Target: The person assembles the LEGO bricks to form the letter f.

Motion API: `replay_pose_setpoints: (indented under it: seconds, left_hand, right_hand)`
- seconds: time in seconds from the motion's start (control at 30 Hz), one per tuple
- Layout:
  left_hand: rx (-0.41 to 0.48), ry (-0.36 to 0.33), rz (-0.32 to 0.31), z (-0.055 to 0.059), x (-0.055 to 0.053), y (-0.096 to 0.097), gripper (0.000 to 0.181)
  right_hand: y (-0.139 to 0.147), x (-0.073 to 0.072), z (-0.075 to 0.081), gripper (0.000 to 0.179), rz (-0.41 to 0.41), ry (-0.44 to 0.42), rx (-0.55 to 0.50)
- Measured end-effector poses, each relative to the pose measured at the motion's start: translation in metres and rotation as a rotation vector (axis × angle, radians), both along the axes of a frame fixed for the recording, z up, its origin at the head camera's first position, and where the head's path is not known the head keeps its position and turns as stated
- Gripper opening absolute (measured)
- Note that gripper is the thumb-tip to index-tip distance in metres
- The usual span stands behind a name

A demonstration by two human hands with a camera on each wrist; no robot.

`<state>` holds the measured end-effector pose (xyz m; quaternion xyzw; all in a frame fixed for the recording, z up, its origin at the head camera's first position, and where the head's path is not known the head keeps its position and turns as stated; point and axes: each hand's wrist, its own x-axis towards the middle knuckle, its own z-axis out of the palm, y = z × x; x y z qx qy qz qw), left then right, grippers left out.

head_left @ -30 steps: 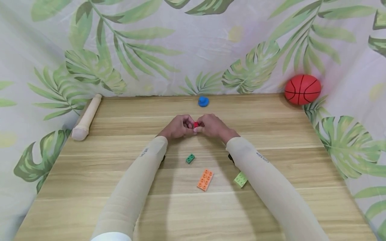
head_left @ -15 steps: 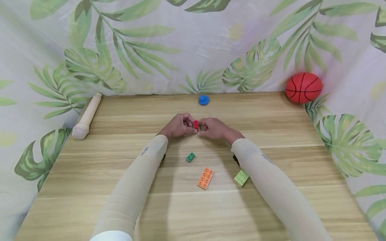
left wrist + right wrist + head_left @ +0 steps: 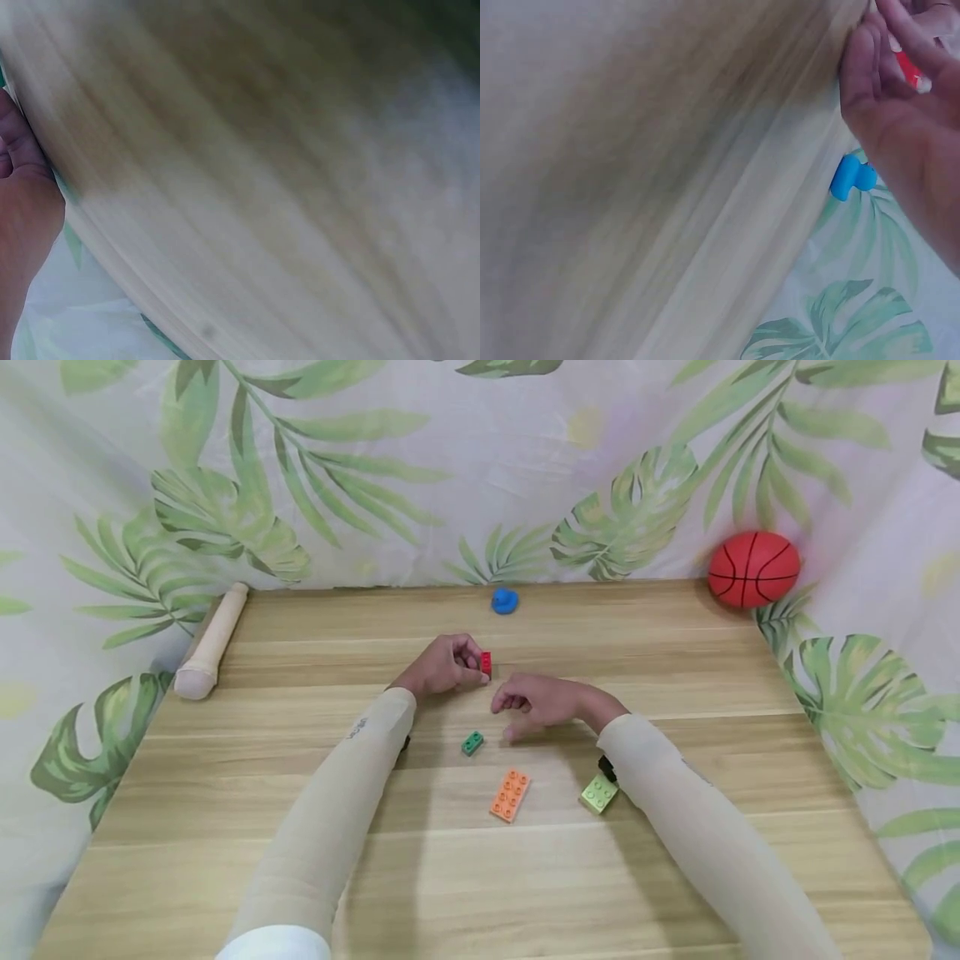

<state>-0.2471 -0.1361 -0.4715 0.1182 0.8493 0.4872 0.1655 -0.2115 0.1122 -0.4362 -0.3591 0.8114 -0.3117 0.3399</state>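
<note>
The left hand (image 3: 447, 665) is pinching a red two-stud toy brick (image 3: 486, 665) between thumb and fingers, near the middle of the wood-grain tabletop (image 3: 660, 652) and on the person's side of the blue duck (image 3: 505, 601). The right hand (image 3: 546, 703) is hovering near it, thumb standing apart from loosely bent fingers, apparently gripping nothing. The red brick is showing its studs to the head view, its long axis running straight up that view; whether it is standing on end or lying level cannot be told. The step in hand is presumably one of steadying this piece while the right hand is free for another. The green two-stud brick (image 3: 472, 743), nearest the right thumb, is lying studs up, slanting from near left to far right; taking it would be calling for a pinch across its sides.
</note>
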Motion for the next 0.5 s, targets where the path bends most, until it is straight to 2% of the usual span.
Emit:
replay_pose_setpoints:
  seconds: [0.2,0.37,0.5]
  left_hand:
    - [0.004,0.001,0.004,0.0,0.001,0.001,0.026]
    - [0.006,-0.01,0.004,-0.001,0.001,0.001,0.026]
    - [-0.002,-0.004,0.011,0.0,0.002,0.001,0.026]
  right_hand:
    - [0.009,0.014,0.001,0.054,0.088,-0.14,0.006]
    - [0.008,0.024,0.0,0.06,0.137,-0.175,0.01]
    - [0.006,0.03,-0.004,0.061,0.203,-0.165,0.002]
